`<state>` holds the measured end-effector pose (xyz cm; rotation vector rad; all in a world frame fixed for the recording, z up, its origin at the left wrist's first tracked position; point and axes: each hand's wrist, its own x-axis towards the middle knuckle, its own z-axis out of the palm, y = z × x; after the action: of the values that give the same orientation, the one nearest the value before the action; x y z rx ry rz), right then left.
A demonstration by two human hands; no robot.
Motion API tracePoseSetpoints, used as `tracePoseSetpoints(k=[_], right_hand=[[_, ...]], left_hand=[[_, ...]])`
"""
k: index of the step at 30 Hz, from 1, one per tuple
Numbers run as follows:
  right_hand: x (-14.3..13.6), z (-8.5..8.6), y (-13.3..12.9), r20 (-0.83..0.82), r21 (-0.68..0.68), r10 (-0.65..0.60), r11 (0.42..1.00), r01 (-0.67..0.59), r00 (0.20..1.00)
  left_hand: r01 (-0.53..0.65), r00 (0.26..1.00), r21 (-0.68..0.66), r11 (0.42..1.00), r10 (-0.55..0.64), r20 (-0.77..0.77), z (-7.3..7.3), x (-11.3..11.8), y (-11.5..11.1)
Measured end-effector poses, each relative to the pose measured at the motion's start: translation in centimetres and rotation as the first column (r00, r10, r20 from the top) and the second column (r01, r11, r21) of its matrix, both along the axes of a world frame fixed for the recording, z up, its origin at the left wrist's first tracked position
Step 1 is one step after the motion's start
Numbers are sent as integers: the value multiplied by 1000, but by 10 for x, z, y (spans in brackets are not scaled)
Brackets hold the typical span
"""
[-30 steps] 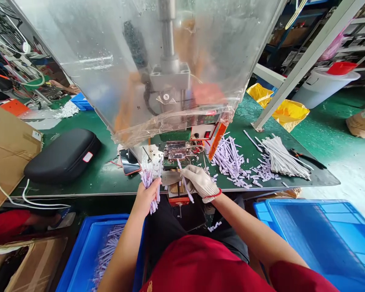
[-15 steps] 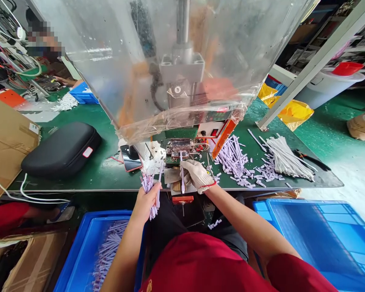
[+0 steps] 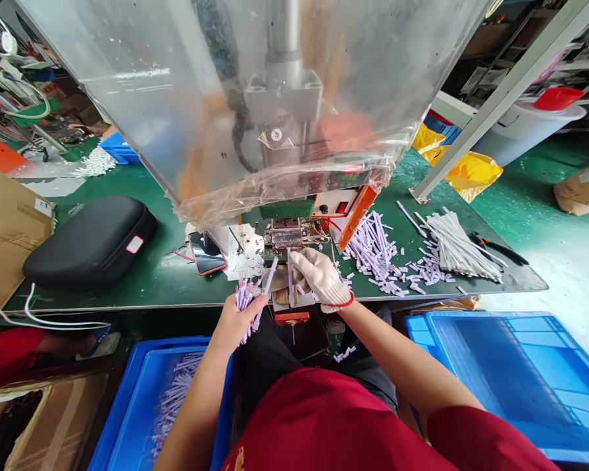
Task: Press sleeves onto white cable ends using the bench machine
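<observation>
Green workbench (image 3: 171, 286) spreads beneath a machine (image 3: 285, 238) with a cloudy plastic cover (image 3: 177, 78), where the gloved right hand (image 3: 319, 275), fingers pinched nearly together, grips one pale purple strip (image 3: 290, 280), its far end at the machine just ahead of the fingertips. Beside it, the bare left hand (image 3: 236, 320) curls closed around a bundle of strips (image 3: 247, 294). Beyond the left hand lies a phone (image 3: 207, 254); right of the glove, a loose pile (image 3: 372, 245) of strips.
</observation>
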<state>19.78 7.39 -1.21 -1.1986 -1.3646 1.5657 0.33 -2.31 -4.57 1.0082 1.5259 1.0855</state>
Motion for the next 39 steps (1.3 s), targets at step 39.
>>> tracePoseSetpoints(k=[39], right_hand=[[155,7,-1,215,54,-140,990,131,967]], left_hand=[[14,999,24,1000,-15,46,10,26,47]])
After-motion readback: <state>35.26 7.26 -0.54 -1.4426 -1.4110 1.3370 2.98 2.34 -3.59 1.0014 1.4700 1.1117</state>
